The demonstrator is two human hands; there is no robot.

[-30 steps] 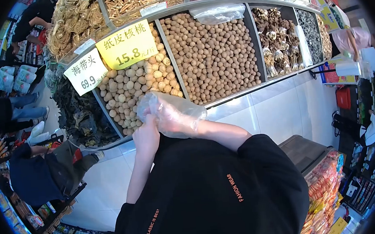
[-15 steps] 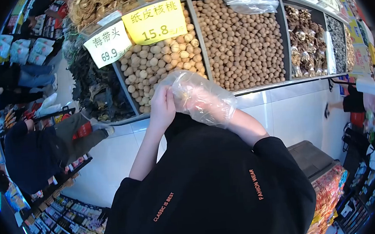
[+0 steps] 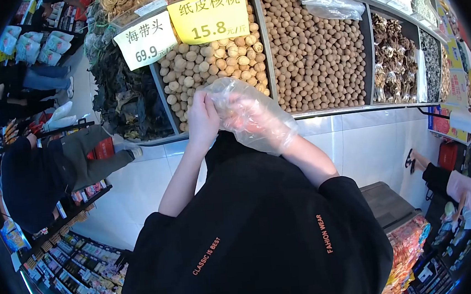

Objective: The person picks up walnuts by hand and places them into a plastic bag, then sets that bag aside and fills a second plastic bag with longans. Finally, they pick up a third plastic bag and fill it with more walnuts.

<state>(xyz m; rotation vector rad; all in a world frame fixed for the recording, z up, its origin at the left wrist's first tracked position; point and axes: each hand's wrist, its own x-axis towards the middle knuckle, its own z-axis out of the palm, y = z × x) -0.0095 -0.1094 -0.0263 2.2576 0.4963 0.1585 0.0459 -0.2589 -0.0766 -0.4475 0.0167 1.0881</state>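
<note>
Head view, single entry. Item in hand: one clear plastic bag [image 3: 255, 118], thin film, crumpled, held up in front of the chest just before the shelf edge, its far end overlapping the walnut bin [image 3: 173, 118] in the picture. Left hand [image 3: 203, 119]: bare, fingers closed in a pinch on the bag's near rim. Right hand [image 3: 242, 115]: inside the bag, sheathed to the wrist; how far its fingers are spread cannot be told through the film. Progress, as judged: bag opened and drawn over the right hand; no nut visible inside it; the heap looks untouched, so any picking is yet to be done. Containers, left to right: bin of dark dried kelp [image 3: 124, 100] under a white price card [image 3: 144, 41] reading 69.9; bin of pale walnuts [image 3: 212, 66], heaped full, under a yellow price card [image 3: 211, 17] reading 15.8; bin of smaller round brown nuts [image 3: 317, 57], full, with a spare bag [image 3: 330, 6] lying on top at the back; bin of dried mushrooms [image 3: 394, 62]; a narrow bin of dark dried goods [image 3: 430, 57], kind unclear. Also present: wearer's black T-shirt [image 3: 259, 239]; another person crouching [image 3: 44, 173] by low shelves at left.
</note>
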